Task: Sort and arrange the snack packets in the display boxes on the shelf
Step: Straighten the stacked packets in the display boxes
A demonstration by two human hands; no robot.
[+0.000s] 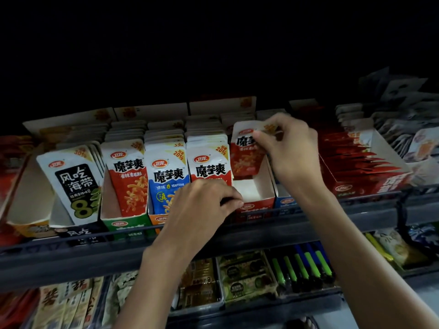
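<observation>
Left hand [202,205]: fingers curled on the red display box's [257,205] front corner, probably steadying it.
Right hand [293,150]: pinches the red packet's [244,154] top, upright at that box's back, likely to seat it.

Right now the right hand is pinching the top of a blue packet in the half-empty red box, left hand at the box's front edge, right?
Not quite. In the head view the packet the right hand pinches is red and white, not blue. It does stand in the half-empty red box, left hand at its front edge.
</observation>
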